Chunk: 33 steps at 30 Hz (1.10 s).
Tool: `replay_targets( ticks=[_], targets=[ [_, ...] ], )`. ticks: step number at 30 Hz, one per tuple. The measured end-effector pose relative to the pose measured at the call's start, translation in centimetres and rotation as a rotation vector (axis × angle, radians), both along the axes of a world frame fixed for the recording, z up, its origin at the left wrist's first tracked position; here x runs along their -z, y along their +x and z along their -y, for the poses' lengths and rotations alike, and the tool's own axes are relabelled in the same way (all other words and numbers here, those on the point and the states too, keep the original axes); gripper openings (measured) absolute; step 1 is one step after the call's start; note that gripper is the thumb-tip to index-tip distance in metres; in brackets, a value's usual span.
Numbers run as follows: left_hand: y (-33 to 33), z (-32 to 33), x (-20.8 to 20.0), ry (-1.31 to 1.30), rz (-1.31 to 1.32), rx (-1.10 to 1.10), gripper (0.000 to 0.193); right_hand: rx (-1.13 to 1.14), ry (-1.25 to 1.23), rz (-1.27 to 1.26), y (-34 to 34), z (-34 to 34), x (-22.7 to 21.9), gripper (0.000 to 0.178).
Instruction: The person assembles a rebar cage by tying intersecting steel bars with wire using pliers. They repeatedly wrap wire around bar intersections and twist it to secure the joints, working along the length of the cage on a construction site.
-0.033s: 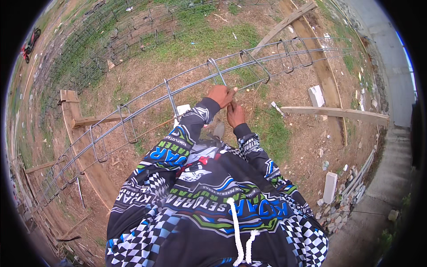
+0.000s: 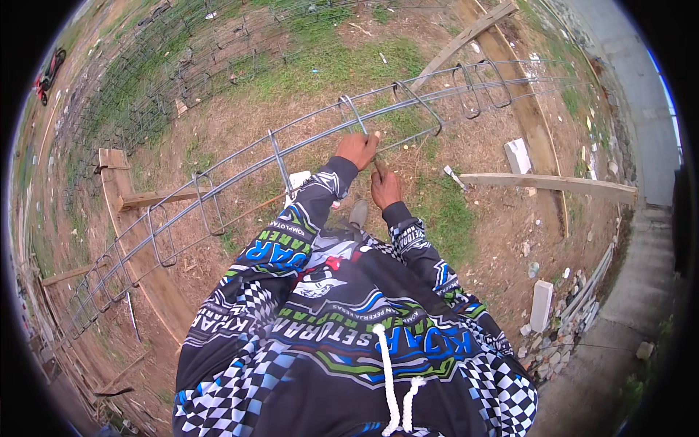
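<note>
A long rebar cage (image 2: pixel 320 136) of thin steel bars and bent square stirrups runs from lower left to upper right in front of me. My left hand (image 2: pixel 357 151) is closed around its near side, where a stirrup (image 2: pixel 354 114) meets the near bar. The fingers cover that joint. Just below and to the right, my right hand (image 2: pixel 386 191) is closed, its fingertips pointing up toward the left hand. A small dark, narrow thing juts from its fingers; its kind is too small to tell.
Wooden planks (image 2: pixel 120 178) stand under the cage on the left, and a long board (image 2: pixel 535 124) on the right. A timber (image 2: pixel 553 183) sticks out at right. More rebar cages (image 2: pixel 145 102) lie at the far left. White blocks (image 2: pixel 518 157) and rubble (image 2: pixel 553 349) lie along the right.
My left hand has shifted slightly left and up, so a small gap shows between it and my right hand. The right hand is nearly in the same place.
</note>
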<state>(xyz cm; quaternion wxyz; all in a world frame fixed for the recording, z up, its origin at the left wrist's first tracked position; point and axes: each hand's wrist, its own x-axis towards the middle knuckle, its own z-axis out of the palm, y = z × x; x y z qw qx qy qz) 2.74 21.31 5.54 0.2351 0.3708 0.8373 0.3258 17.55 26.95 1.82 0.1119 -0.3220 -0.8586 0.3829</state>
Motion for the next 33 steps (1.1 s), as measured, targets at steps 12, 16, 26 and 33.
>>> replay_targets(
  ticks=[12, 16, 26, 33],
  targets=[
    [-3.5, -0.9, 1.5, -0.161, 0.591, 0.042, 0.038, -0.157, 0.172, 0.429, -1.1, 1.6, -4.5, 0.027],
    [-3.7, -1.0, 1.8, -0.180, 0.442, 0.151, 0.039, -0.375, 0.361, 0.350, -2.0, 1.0, -5.5, 0.018],
    [-3.3, -0.9, 4.0, -0.112, 0.542, 0.117, 0.043, -0.206, 0.422, 0.169, -4.1, -8.5, -5.9, 0.025],
    [-2.8, -0.6, 3.7, -0.112, 0.492, 0.093, 0.047, -0.167, -0.811, 0.333, -0.4, -5.5, 0.3, 0.037]
  ],
)
